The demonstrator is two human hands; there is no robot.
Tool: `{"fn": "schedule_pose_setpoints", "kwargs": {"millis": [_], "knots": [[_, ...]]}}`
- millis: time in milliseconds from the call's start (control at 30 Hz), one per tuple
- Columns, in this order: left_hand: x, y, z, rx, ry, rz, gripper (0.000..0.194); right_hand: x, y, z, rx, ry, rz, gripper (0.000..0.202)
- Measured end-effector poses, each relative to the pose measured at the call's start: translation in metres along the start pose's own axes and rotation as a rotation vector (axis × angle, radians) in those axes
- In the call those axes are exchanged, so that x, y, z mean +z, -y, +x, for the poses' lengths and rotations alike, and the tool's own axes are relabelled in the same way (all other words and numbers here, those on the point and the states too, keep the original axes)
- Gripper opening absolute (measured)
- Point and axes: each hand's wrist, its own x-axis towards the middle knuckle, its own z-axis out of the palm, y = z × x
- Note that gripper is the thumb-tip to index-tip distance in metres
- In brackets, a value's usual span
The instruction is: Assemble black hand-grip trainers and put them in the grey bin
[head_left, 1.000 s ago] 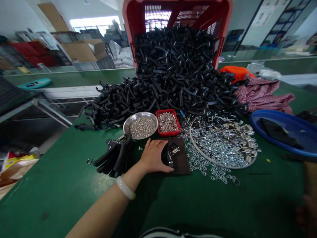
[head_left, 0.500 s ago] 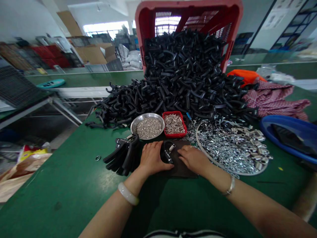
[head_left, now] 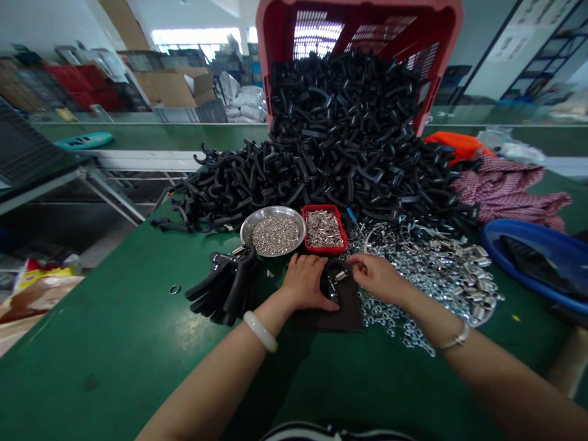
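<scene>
My left hand (head_left: pixel 307 283) is closed around a black curved plastic part (head_left: pixel 331 286) fitted with a small metal coil spring (head_left: pixel 340 275). The part lies on a dark flat mat (head_left: pixel 351 312), and much of it is hidden under my fingers and palm. Close by on the right, my right hand (head_left: pixel 374 277) has its fingers curled and pressed together near the spring end; what they hold, if anything, is hidden. Left of my left hand rests a bundle of black handle-like parts (head_left: pixel 229 285) with metal fittings.
Behind the mat stand a round metal dish (head_left: pixel 248 229) and a red tray (head_left: pixel 305 245) of small metal pieces. Loose washers (head_left: pixel 390 318) spread on the right beside a blue basin (head_left: pixel 493 229). Black parts (head_left: pixel 349 153) spill from a red crate (head_left: pixel 452 37). A ring (head_left: pixel 175 289) lies left.
Both hands and the black part have shifted right in view. My right hand's fingers have curled in more tightly. Washers now spread over the front left of their round rim, toward the mat.
</scene>
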Motion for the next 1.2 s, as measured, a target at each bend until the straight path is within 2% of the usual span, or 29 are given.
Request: {"fn": "schedule_pose_setpoints", "kwargs": {"millis": [100,233,333,433,533,700,900,1033,1100,1133,1200], "knots": [[0.0,0.006,-0.001,0.031,-0.03,-0.023,0.105,0.007,0.007,0.007,-0.082,-0.046,0.24,0.021],[0.002,0.01,-0.004,0.015,-0.051,-0.045,0.106,0.025,0.016,0.016,-0.127,-0.11,0.271,0.014],[0.005,0.012,-0.003,0.028,-0.078,-0.07,0.106,0.031,0.014,0.02,-0.157,-0.152,0.186,0.01],[0.008,0.013,-0.002,0.032,-0.109,-0.089,0.104,0.032,0.011,0.02,-0.182,-0.142,0.077,0.01],[0.008,0.014,-0.002,0.028,-0.106,-0.1,0.103,0.033,0.013,0.018,-0.216,-0.122,-0.086,0.013],[0.008,0.014,-0.001,0.026,-0.103,-0.104,0.099,0.041,0.016,0.009,-0.261,-0.177,-0.359,0.021],[0.006,0.012,-0.002,0.029,-0.078,-0.071,0.102,0.046,0.024,-0.006,-0.239,-0.218,-0.533,0.034],[0.004,0.01,-0.003,0.02,-0.062,-0.039,0.104,0.035,0.03,-0.012,-0.229,-0.205,-0.52,0.034],[0.003,0.009,-0.003,0.006,-0.05,-0.024,0.104,0.021,0.016,-0.03,-0.168,-0.277,-0.475,0.036],[0.003,0.008,-0.003,0.001,-0.045,-0.017,0.104,0.012,0.003,-0.045,-0.089,-0.337,-0.465,0.039],[0.002,0.008,-0.002,0.003,-0.037,-0.003,0.102,-0.005,-0.035,-0.087,0.21,-0.456,-0.5,0.049]]}}
